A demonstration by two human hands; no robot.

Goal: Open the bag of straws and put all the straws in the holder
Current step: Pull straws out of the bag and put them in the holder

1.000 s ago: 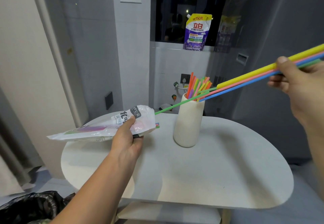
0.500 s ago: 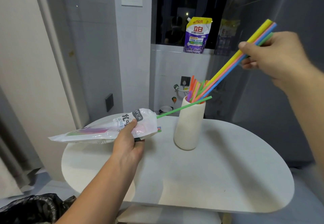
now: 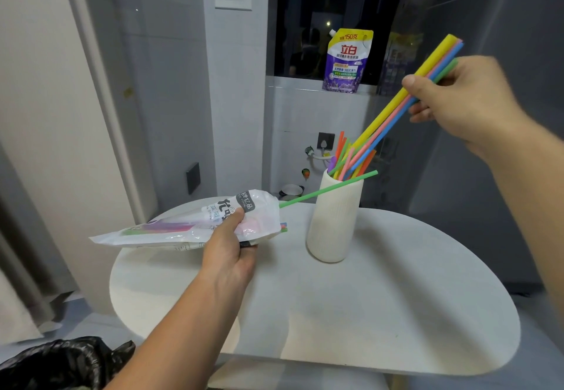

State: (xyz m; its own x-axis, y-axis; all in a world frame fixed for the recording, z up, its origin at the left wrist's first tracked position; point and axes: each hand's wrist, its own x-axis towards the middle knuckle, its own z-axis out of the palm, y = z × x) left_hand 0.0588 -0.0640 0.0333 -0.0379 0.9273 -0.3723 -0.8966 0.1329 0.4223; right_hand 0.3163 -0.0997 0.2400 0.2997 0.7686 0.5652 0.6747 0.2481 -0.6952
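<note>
Over white table [image 3: 381,298], left hand [image 3: 232,255] grips straw bag [image 3: 195,225]; right hand [image 3: 457,99] fingers pinch straws [image 3: 393,115] entering holder [image 3: 334,221].

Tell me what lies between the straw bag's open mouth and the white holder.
In the head view, one green straw sticks out of the bag and crosses in front of the holder; below it, bare table.

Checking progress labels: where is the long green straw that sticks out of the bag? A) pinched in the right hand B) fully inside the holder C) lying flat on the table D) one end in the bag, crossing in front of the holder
D: the green straw runs from the mouth of the bag, held by the left hand, across the front of the holder.
</note>
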